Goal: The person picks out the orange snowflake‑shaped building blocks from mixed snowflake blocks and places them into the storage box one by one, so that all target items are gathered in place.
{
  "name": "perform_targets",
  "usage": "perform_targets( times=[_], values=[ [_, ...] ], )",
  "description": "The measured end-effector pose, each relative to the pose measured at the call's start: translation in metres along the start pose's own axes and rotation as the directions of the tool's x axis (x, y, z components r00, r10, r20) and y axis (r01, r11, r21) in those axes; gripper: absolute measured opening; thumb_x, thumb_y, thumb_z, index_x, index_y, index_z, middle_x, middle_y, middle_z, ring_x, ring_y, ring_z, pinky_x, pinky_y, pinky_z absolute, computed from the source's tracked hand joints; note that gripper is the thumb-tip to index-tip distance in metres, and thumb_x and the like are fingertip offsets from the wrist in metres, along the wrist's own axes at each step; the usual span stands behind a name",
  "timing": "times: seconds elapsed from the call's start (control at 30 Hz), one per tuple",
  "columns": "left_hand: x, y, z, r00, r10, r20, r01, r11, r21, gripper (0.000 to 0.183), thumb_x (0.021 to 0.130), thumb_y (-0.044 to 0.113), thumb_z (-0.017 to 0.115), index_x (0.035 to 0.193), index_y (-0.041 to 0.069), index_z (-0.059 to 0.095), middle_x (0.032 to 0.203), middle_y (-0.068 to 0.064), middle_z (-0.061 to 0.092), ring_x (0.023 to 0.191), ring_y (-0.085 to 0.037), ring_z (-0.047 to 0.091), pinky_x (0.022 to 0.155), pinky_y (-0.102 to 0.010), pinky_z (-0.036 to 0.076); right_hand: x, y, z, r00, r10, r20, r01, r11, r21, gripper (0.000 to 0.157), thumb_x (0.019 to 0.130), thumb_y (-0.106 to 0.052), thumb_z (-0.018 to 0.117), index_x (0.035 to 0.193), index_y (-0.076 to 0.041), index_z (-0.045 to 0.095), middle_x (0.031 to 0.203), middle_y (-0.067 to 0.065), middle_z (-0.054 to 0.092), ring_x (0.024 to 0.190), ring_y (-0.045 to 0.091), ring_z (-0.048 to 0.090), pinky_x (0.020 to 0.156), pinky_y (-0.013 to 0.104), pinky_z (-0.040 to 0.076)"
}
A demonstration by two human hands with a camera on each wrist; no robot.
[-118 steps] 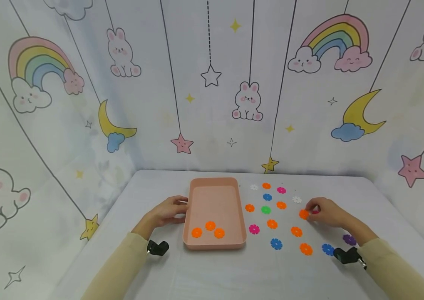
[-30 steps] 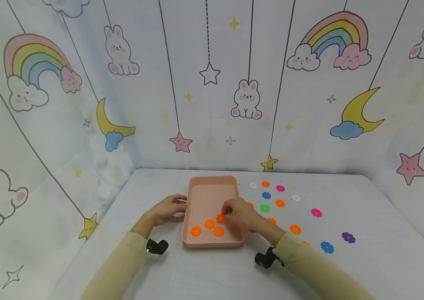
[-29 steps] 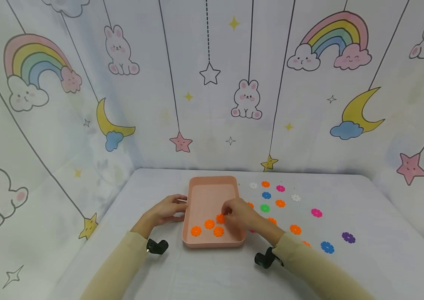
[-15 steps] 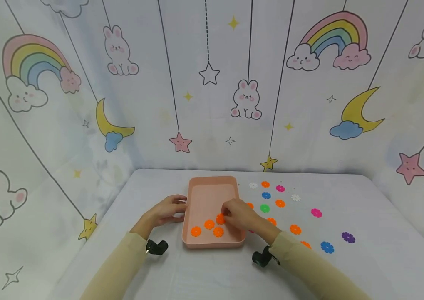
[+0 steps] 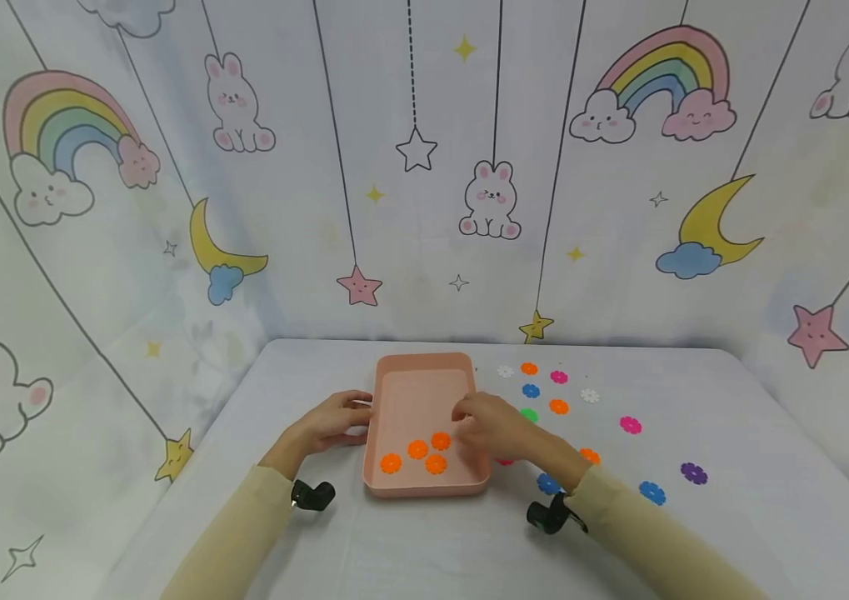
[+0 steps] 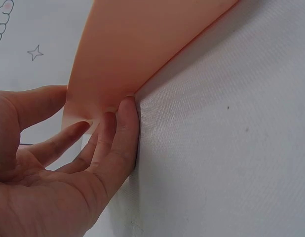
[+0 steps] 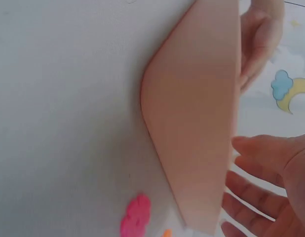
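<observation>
A shallow pink tray (image 5: 424, 400) lies on the white table, with several orange flower-shaped discs (image 5: 417, 450) flat in its near half. At the tray's left side, my left hand (image 5: 332, 421) touches the wall with its fingertips (image 6: 127, 106), thumb by the rim. My right hand (image 5: 499, 427) hovers over the tray's right edge with loosely bent fingers and nothing between them. Just left of its fingertips rests one orange disc (image 5: 441, 442). The right wrist view shows the right fingers (image 7: 256, 195) beyond the tray's outer wall (image 7: 192, 113).
Right of the tray, more flower discs are scattered: white (image 5: 590, 396), orange (image 5: 559, 407), pink (image 5: 630, 425), purple (image 5: 693, 473), blue (image 5: 652, 492) and green (image 5: 529, 415). My right forearm hides some. A patterned cloth backdrop (image 5: 424, 250) stands behind the table.
My right hand brought an orange disc from the right side of the table into the tray, let go of it and drew back slightly right. The left hand has stayed at the tray.
</observation>
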State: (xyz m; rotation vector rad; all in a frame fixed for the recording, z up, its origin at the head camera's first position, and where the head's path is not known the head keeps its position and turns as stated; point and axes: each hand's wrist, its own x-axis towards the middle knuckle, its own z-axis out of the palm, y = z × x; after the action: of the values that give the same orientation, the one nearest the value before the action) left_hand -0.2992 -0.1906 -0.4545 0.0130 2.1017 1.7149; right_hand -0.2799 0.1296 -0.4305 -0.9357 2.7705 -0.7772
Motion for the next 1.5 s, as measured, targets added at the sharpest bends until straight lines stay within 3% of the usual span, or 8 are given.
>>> perform_targets(
  times=[0.2,0.43,0.73,1.07,1.3,1.5],
  values=[
    [0.000,0.000,-0.001,1.000,0.000,0.005,0.000,1.000,0.000,0.050,0.106,0.014,0.054,0.151,-0.003,0.038,0.140,-0.024,0.055,0.121,-0.031,0.060,0.099,-0.048,0.055,-0.022,0.014,-0.023,1.000,-0.006,-0.031,0.007,0.998,0.059,0.027,0.096,-0.015,0.072,0.120,-0.005,0.066,0.116,0.009,0.065,0.112,0.034,0.058,0.096,0.051,0.053],
    [0.001,-0.001,-0.001,1.000,0.001,0.003,-0.001,1.000,-0.007,0.050,0.106,0.013,0.054,0.151,-0.003,0.038,0.138,-0.024,0.056,0.120,-0.031,0.060,0.099,-0.049,0.055,-0.045,0.047,-0.047,0.997,0.022,-0.073,-0.015,0.995,0.103,0.028,0.095,-0.014,0.072,0.121,-0.005,0.066,0.120,0.013,0.066,0.115,0.038,0.057,0.096,0.058,0.052],
    [0.002,-0.001,-0.002,1.000,-0.002,-0.002,0.002,1.000,-0.004,0.050,0.106,0.014,0.055,0.150,-0.003,0.039,0.137,-0.023,0.056,0.120,-0.031,0.060,0.099,-0.048,0.055,-0.061,0.085,-0.067,0.987,0.047,-0.152,-0.039,0.998,0.059,0.027,0.094,-0.013,0.073,0.118,-0.001,0.066,0.114,0.016,0.068,0.107,0.037,0.061,0.096,0.059,0.052],
    [0.003,-0.003,-0.002,1.000,-0.003,-0.005,0.003,1.000,-0.005,0.049,0.106,0.014,0.055,0.150,-0.003,0.039,0.137,-0.023,0.057,0.120,-0.030,0.060,0.098,-0.047,0.056,-0.066,0.110,-0.073,0.973,0.155,-0.173,-0.140,0.985,0.099,0.034,0.095,-0.012,0.071,0.123,0.007,0.062,0.116,0.022,0.067,0.103,0.033,0.062,0.092,0.053,0.055],
    [0.003,-0.001,-0.002,1.000,-0.002,-0.004,0.002,1.000,0.004,0.050,0.106,0.014,0.054,0.151,-0.002,0.039,0.137,-0.022,0.057,0.120,-0.030,0.060,0.097,-0.047,0.057,-0.066,0.123,-0.068,0.938,0.308,-0.156,-0.286,0.946,0.150,0.039,0.095,-0.015,0.071,0.125,0.008,0.061,0.115,0.021,0.065,0.105,0.035,0.062,0.088,0.047,0.058],
    [0.003,-0.002,-0.001,1.000,-0.004,-0.004,0.004,1.000,-0.009,0.049,0.106,0.013,0.055,0.150,-0.003,0.040,0.136,-0.023,0.057,0.117,-0.029,0.061,0.097,-0.047,0.057,-0.066,0.130,-0.065,0.912,0.388,-0.133,-0.367,0.917,0.159,0.042,0.094,-0.018,0.073,0.125,0.008,0.061,0.111,0.018,0.065,0.103,0.035,0.060,0.088,0.047,0.058]
  ],
)
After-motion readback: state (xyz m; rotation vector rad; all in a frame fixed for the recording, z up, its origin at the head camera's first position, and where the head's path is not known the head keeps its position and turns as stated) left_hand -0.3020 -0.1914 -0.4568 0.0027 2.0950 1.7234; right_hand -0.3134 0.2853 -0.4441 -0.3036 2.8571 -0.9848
